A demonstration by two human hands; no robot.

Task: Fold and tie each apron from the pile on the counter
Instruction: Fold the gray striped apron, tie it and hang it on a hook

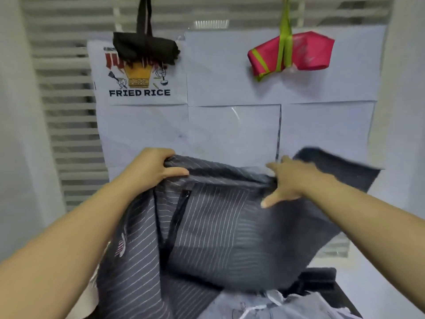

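Observation:
I hold up a dark grey apron with thin white stripes in front of me. My left hand grips its top edge at the left, fingers curled over the cloth. My right hand holds the same edge further right, its thumb and little finger spread and the other fingers tucked behind the cloth. The apron's right end flaps out, blurred. A black strap runs down its front. Below lies a pale grey apron with white ties on the pile.
On the wall behind hang a folded black apron and a folded pink apron tied with green straps. White paper sheets cover the wall, one printed FRIED RICE. A dark counter edge shows at the lower right.

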